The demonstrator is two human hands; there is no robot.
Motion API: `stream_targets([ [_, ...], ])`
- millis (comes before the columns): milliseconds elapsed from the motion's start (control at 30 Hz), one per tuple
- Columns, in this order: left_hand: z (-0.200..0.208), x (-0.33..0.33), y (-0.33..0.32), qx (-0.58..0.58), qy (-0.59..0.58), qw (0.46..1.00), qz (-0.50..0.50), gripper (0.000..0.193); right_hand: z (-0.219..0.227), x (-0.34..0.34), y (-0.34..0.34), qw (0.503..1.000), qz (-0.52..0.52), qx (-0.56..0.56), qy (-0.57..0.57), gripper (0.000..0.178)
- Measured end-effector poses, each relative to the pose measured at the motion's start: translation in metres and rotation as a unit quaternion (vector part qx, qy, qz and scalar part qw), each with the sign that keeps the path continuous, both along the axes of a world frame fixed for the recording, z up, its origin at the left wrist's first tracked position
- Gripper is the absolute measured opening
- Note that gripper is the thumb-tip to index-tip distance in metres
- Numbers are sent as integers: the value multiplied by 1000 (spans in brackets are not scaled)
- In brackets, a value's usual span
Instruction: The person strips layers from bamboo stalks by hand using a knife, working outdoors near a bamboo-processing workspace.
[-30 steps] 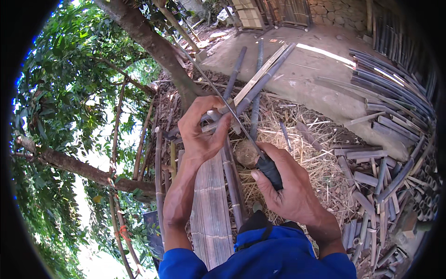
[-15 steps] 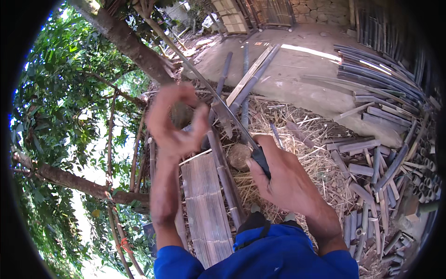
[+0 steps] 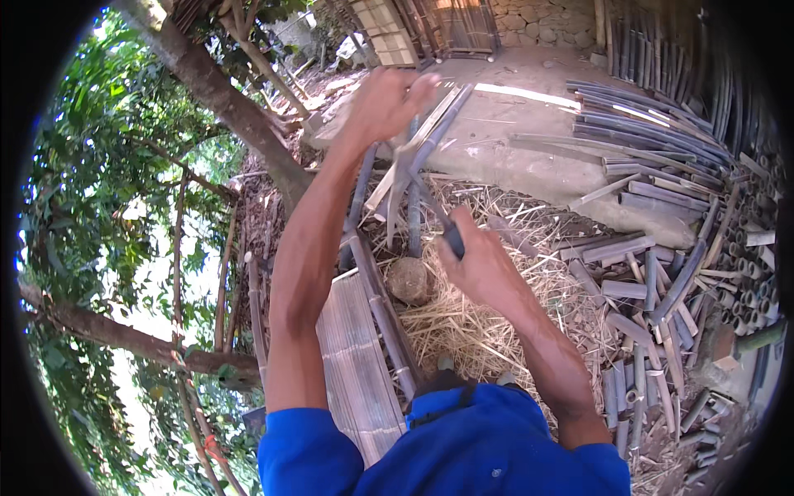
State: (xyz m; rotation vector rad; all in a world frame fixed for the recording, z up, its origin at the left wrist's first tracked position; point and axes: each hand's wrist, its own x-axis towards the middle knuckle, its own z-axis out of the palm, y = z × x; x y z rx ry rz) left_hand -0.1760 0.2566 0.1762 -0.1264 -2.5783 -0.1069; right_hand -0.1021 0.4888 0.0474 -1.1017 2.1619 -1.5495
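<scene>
My left hand (image 3: 387, 106) reaches far forward at the end of a stretched arm. Its fingers point to the right, partly apart, and I see nothing held in them. Below and to the right of it, my right hand (image 3: 482, 263) is wrapped round the dark handle of a knife (image 3: 431, 203). The grey blade slants up and away to the left, smeared by motion, so its tip is hard to make out. Behind the blade lie a pale split bamboo strip (image 3: 428, 118) and a dark bamboo pole (image 3: 447, 124). A round cut log end (image 3: 410, 279) stands nearer to me.
A slatted bamboo bench (image 3: 351, 351) with a pole edge (image 3: 385, 322) runs along my left side. Straw shavings (image 3: 471, 331) cover the ground ahead. Bamboo poles (image 3: 645, 124) and cut bamboo pieces (image 3: 628, 289) lie at the right. A tree trunk (image 3: 223, 95) leans at the left.
My left hand has swung forward and to the right, from a curled, blurred pose to outstretched fingers. The right hand with the knife has moved slightly forward. The view has shifted a little rightward.
</scene>
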Motion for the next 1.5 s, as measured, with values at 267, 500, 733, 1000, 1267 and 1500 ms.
stream_targets([
  [267, -11, 77, 16, 243, -69, 945, -207, 23, -2, -22, 7, 998, -26, -4, 62, 32],
  [500, -23, 73, 23, 173, 139, 970, -101, 20, -8, -30, -2, 975, 66, -40, -210, 38],
  [733, -32, 49, 19, 70, 193, 972, -115, 16, 6, -47, 10, 994, -22, 69, 77, 39],
  [1000, -39, 60, 12, 202, 152, 950, -184, 20, -88, -68, -56, 959, 109, 132, -224, 37],
  [1267, -39, 74, -20, 225, 256, 938, -70, 20, -81, -64, -114, 967, 38, 222, 119, 28],
  [1500, -48, 68, -45, 137, 261, 947, -128, 34, -131, -71, -127, 955, 85, 198, -204, 53],
])
